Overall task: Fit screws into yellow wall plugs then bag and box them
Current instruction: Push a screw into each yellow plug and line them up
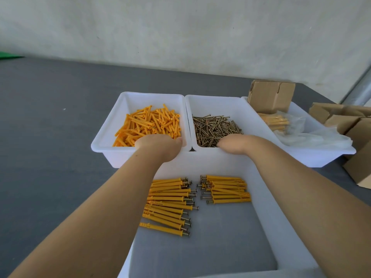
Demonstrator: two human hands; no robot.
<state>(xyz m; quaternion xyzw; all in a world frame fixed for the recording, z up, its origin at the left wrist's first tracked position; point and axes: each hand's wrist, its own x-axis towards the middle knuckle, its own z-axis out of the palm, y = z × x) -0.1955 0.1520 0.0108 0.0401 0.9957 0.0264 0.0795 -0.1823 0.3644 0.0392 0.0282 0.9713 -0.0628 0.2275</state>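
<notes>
Now both hands reach forward into the two far tubs. The left hand dips into the plugs, fingers hidden below the wrist — whether it holds anything cannot be told. The right hand dips likewise into the screws, its fingers out of sight too. Between the forearms, in the near tub, lie two groups of fitted plugs, screw heads pointing toward the gap between them. A third tub on the right holds a bag and a box — more boxes sit beyond it on the grey tabletop.
</notes>
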